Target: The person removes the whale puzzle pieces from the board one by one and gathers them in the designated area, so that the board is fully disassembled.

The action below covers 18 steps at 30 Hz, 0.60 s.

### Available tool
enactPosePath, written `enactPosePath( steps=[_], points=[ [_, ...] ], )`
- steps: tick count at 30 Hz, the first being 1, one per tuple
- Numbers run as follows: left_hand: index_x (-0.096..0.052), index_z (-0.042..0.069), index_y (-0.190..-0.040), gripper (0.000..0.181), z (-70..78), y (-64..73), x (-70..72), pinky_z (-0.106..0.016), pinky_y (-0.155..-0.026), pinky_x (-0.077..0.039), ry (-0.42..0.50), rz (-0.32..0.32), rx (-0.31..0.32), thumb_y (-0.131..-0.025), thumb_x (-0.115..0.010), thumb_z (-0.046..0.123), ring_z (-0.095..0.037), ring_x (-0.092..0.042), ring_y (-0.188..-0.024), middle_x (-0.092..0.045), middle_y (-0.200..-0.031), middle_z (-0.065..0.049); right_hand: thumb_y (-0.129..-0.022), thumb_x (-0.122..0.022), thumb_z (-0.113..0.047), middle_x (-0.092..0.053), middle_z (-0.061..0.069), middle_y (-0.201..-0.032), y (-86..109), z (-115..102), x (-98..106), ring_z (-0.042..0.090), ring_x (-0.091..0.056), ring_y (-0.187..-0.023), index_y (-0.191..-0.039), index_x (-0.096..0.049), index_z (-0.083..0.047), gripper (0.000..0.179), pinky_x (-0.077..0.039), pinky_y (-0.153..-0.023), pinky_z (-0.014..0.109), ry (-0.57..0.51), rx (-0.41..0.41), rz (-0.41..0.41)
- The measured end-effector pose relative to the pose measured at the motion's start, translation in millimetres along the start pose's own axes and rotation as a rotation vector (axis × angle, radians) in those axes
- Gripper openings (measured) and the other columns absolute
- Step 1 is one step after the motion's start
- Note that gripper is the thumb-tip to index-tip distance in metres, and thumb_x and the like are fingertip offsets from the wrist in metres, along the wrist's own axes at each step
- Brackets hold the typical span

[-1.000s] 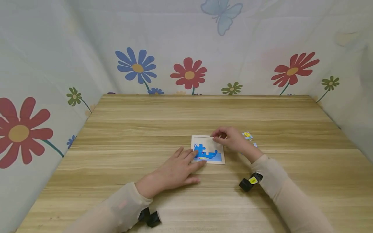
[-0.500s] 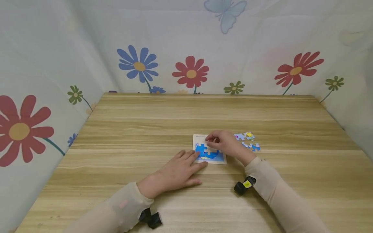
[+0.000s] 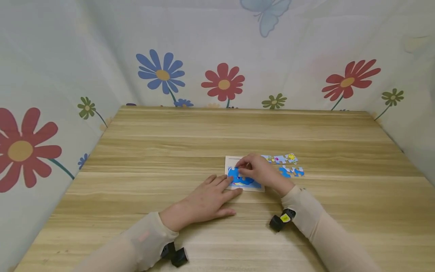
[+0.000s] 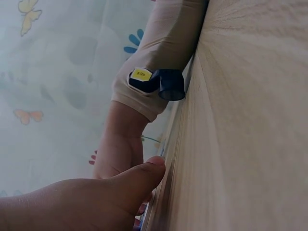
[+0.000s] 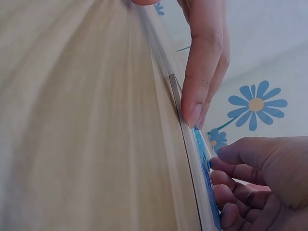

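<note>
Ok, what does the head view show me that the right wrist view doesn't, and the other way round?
Only the head view: the loose jigsaw pieces lying right of the puzzle tray, the beige sleeves, and the pale blue butterfly printed on the backdrop.

Only the right wrist view: the palm side of the right hand, fingers curled, and the tray seen nearly edge-on from tabletop level.

Both: right hand, left hand, tray, wood-grain tabletop and flower-printed backdrop.

Moved right hand [image 3: 259,170] leftward and nearer, from the far edge of the board [image 3: 233,158] to over the blue picture [image 3: 233,173]; uncovered more loose puzzle pieces [image 3: 280,159] right of the grip.
</note>
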<state>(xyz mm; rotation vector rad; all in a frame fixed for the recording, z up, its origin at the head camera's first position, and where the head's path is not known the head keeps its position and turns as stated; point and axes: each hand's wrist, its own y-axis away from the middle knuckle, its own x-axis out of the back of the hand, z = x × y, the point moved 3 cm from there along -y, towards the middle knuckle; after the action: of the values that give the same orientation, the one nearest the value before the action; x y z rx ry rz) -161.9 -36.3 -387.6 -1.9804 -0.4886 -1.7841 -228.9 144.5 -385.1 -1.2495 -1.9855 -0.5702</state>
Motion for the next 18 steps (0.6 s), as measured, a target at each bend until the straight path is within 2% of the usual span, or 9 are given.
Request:
enactPosePath(
  steps=[12,18],
  points=[
    [-0.051,0.025,-0.139,0.059,-0.2,-0.1,1.1,-0.048,-0.105,-0.040,0.006,0.016,0.002,-0.092,-0.049,0.060,-0.029,-0.046,-0.133,-0.049,-0.144,-0.014,-0.092,-0.062,-0.012,-0.064,0.006,-0.090,-1.4,-0.7,-1.6,0.012,-0.055,-0.072,-0.100,-0.066,-0.007,0.010,-0.047,-0.070,0.026,-0.047,-0.034,0.003],
    [-0.051,0.025,-0.139,0.059,-0.1,-0.4,0.8,-0.048,-0.105,-0.040,0.006,0.017,0.001,-0.092,-0.049,0.060,-0.029,-0.046,-0.133,-0.049,-0.144,-0.014,-0.092,-0.061,-0.011,-0.065,0.007,-0.093,-1.2,-0.8,-1.5,0.014,-0.057,-0.077,-0.099,-0.066,-0.007,0.009,-0.047,-0.072,0.027,-0.076,-0.044,0.008]
  ],
)
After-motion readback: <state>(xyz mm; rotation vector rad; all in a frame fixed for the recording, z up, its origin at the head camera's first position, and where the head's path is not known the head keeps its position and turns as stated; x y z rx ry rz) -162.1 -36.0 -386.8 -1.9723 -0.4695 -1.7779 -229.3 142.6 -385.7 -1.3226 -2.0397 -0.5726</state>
